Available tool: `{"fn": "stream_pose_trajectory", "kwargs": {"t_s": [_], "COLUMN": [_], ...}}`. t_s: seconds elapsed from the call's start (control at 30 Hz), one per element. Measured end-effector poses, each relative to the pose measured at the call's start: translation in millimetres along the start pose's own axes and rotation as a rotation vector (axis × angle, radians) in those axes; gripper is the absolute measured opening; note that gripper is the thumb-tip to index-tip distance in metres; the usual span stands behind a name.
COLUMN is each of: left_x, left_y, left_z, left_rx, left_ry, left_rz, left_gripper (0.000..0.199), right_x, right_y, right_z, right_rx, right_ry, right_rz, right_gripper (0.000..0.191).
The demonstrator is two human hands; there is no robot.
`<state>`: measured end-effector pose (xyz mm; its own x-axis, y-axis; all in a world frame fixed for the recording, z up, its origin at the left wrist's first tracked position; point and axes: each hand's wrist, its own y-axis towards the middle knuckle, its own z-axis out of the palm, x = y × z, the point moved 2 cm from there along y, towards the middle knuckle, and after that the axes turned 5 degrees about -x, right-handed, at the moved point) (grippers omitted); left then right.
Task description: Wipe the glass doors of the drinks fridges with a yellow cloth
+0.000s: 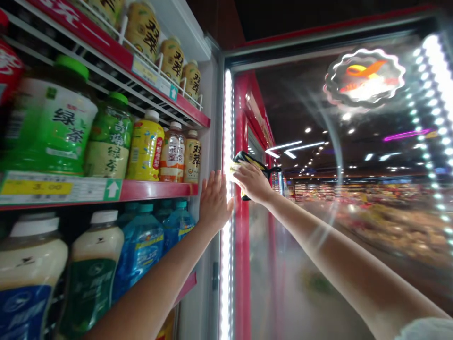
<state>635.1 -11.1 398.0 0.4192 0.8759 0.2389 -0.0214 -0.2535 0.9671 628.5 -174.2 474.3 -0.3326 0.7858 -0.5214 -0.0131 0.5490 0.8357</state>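
A shopper's-eye view inside a drinks cooler shows two bare hands meeting at a lit vertical light strip [225, 274]. The left hand [214, 200] is open, fingers up and slightly apart, over the strip's left edge, its thumb reaching across; whether the palm presses flat cannot be told. Just above and to the right, the right hand [252, 181] has its fingers bent over a black-and-yellow cloth [263, 169], held against the strip's right side. The cloth pokes out above, beyond and below that hand, its middle hidden by the fingers.

Left of the strip, bottled drinks [146, 148] line wire shelves with red edges, the left forearm crossing in front of the lower row. Right of it, the right forearm crosses a glass door [300, 127] bearing a round emblem [366, 78], with a red cabinet [242, 264] visible through the glass.
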Motion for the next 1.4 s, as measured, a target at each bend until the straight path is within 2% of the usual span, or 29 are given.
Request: {"fn": "stream_pose_trajectory", "kwargs": {"t_s": [0.03, 0.1, 0.2, 0.27, 0.33, 0.4, 0.5, 0.57, 0.67, 0.73, 0.77, 0.9, 0.97, 1.03, 1.13, 1.2, 1.27, 1.33, 1.4], "left_x": [1, 4, 7, 9, 11, 12, 9, 5, -3, -5, -5, -2, -3, -7, -16, -24, -34, -44, -56], "left_y": [0, -1, -1, -1, 0, 2, 6, 9, 17, 23, 27, 37, 39, 38, 32, 29, 30, 35, 46], "left_z": [-0.2, -0.6, -0.9, -0.5, 0.6, 2.5, 6.0, 8.0, 9.6, 9.8, 9.8, 11.7, 14.7, 18.6, 24.7, 28.3, 31.1, 33.2, 34.6], "left_rx": [0.006, 0.013, 0.003, -0.013, -0.035, -0.058, -0.078, -0.077, -0.062, -0.062, -0.068, -0.096, -0.115, -0.143, -0.182, -0.185, -0.176, -0.173, -0.177], "left_ry": [0.004, 0.016, 0.032, 0.036, 0.034, 0.028, 0.012, 0.0, -0.02, -0.033, -0.038, -0.052, -0.062, -0.079, -0.119, -0.158, -0.199, -0.232, -0.257], "left_rz": [-0.005, -0.009, -0.008, -0.009, -0.02, -0.035, -0.038, -0.019, 0.015, 0.006, -0.011, -0.074, -0.077, -0.065, -0.041, -0.014, 0.018, 0.031, 0.021], "left_gripper": [0.078, 0.077, 0.076, 0.075, 0.074, 0.072, 0.069, 0.064, 0.059, 0.059, 0.06, 0.062, 0.061, 0.059, 0.058, 0.058, 0.06, 0.061, 0.061], "right_x": [-2, -11, -24, -23, -14, -7, -17, -37, -60, -54, -45, 2, 7, -5, -34, -42, -39, -33, -35], "right_y": [-4, 6, 45, 59, 52, 33, 10, 11, 15, 8, 2, -15, -6, 10, 17, 0, -26, -46, -52], "right_z": [-2, -4, -3, 2, 6, 7, -8, -26, -48, -47, -42, -9, -3, -12, -42, -62, -75, -84, -94], "right_rx": [0.03, 0.054, -0.006, -0.044, -0.048, -0.011, 0.057, 0.039, -0.041, -0.075, -0.075, 0.032, 0.081, 0.078, -0.005, -0.07, -0.091, -0.045, 0.023], "right_ry": [0.004, -0.007, -0.054, -0.086, -0.109, -0.116, -0.144, -0.202, -0.287, -0.311, -0.308, -0.215, -0.2, -0.24, -0.346, -0.411, -0.448, -0.445, -0.426], "right_rz": [-0.051, -0.064, 0.091, 0.167, 0.152, 0.054, -0.058, 0.014, 0.227, 0.311, 0.307, 0.052, -0.036, -0.009, 0.165, 0.283, 0.321, 0.271, 0.196], "right_gripper": [0.028, 0.028, 0.035, 0.039, 0.041, 0.04, 0.038, 0.039, 0.043, 0.047, 0.048, 0.042, 0.038, 0.039, 0.042, 0.044, 0.045, 0.045, 0.044]}}
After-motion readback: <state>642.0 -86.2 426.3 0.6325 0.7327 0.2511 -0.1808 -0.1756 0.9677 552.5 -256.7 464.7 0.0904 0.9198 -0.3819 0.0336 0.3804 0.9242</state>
